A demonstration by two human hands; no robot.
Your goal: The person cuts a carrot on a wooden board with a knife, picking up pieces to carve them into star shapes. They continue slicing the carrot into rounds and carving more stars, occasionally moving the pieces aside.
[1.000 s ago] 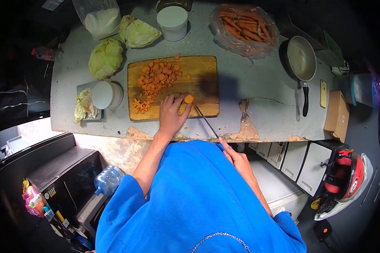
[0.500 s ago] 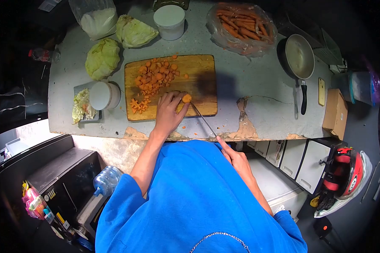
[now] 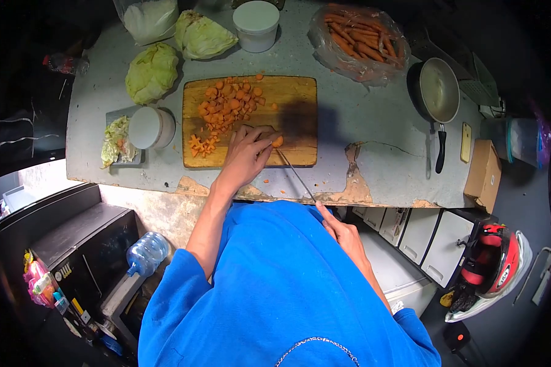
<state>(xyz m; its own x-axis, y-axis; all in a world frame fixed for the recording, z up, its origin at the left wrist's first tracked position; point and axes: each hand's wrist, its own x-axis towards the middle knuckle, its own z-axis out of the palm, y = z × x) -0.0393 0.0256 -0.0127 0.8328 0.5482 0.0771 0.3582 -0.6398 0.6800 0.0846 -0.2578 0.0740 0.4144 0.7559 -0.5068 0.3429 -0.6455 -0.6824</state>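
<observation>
My left hand (image 3: 250, 148) is closed on a carrot (image 3: 278, 142), pressing it to the wooden cutting board (image 3: 294, 98). Only the carrot's cut round end shows past my fingers. In my right hand (image 3: 343, 231) is the handle of a knife (image 3: 297, 177), its thin blade slanting up over the board's front edge to the carrot's end. Chopped carrot pieces (image 3: 229, 104) are heaped on the board beyond my left hand. A smaller pile of diced carrot (image 3: 202, 145) lies at the board's front left.
Cabbages (image 3: 152, 73) and lidded white tubs (image 3: 256, 27) stand left and behind the board. A bag of whole carrots (image 3: 364, 43) sits at the back. Right of it are a frying pan (image 3: 439, 92) and a phone (image 3: 466, 142). The table's front edge (image 3: 398, 202) is chipped.
The view has tilted slightly, shifting the table in the picture. My left fingers look more curled around the carrot. The knife stays against its end, with little change in my right hand.
</observation>
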